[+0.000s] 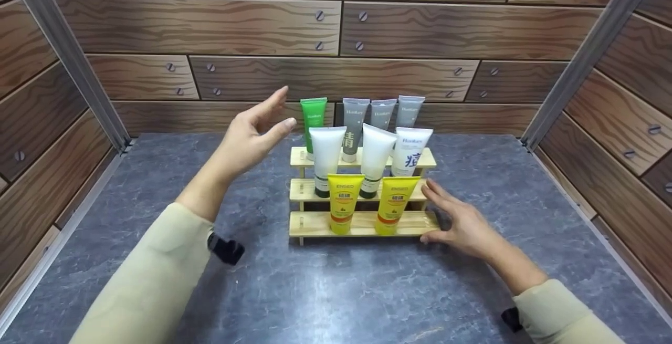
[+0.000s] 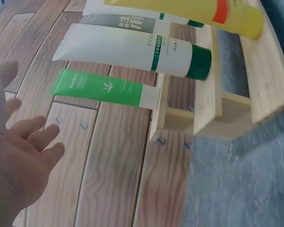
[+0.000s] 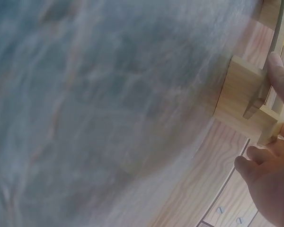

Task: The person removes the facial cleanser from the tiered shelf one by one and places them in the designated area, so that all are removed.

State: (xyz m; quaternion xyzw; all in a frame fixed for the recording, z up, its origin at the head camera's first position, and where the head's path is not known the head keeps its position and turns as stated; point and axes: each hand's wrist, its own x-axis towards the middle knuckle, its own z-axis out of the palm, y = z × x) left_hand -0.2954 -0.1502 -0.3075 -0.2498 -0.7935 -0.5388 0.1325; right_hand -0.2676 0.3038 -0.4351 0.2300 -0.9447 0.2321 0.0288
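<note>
A three-tier wooden display rack (image 1: 315, 223) holds squeeze tubes standing on their caps. At its right end my right hand (image 1: 464, 226) grips it, thumb at the bottom shelf's front edge and fingers by the middle tier; the right wrist view shows the thumb (image 3: 281, 78) against the wood. My left hand (image 1: 249, 136) is raised left of the rack, fingers extended and holding nothing, nearest the green tube (image 1: 314, 118) on the top tier. Three grey tubes (image 1: 355, 118) share that tier. White tubes (image 1: 326, 155) fill the middle, and two yellow tubes (image 1: 345, 202) stand in front.
The rack stands on a grey marbled tabletop (image 1: 252, 291). Wood-plank-patterned walls (image 1: 273, 29) enclose the back and sides, with metal posts (image 1: 73, 55) at the corners. Black straps (image 1: 226, 248) sit at the wrists.
</note>
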